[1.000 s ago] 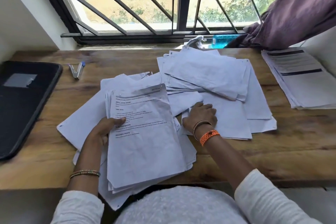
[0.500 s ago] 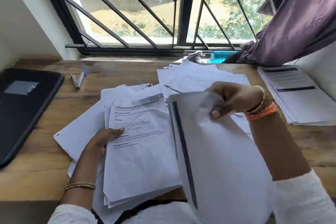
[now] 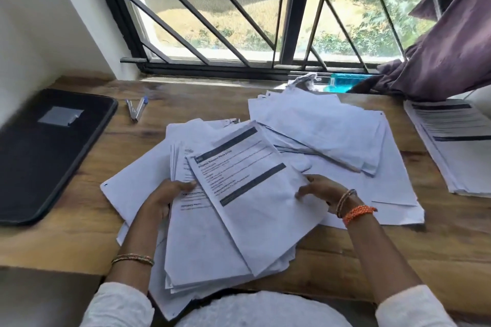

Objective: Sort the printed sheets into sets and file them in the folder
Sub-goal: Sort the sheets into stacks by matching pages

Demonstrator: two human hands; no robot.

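A stack of printed sheets (image 3: 202, 247) lies at the table's near edge. My left hand (image 3: 164, 196) grips its left side, thumb on top. A printed sheet with dark header bars (image 3: 255, 194) lies tilted, face up, on that stack. My right hand (image 3: 324, 191) pinches its right edge. Behind it, a loose heap of face-down sheets (image 3: 332, 127) spreads over the middle of the table. A neat pile of printed sheets (image 3: 457, 146) sits at the far right. The black folder (image 3: 45, 151) lies closed at the left.
A stapler (image 3: 135, 109) lies on the wooden table (image 3: 398, 247) between the folder and the papers. Crumpled paper (image 3: 305, 79) and a blue object (image 3: 345, 81) sit by the window sill. A purple curtain (image 3: 438, 61) hangs over the back right corner.
My right hand lifted a sheet from the loose heap, turned it over and brought it down face up onto the stack that my left hand holds. The camera tilted up a little.
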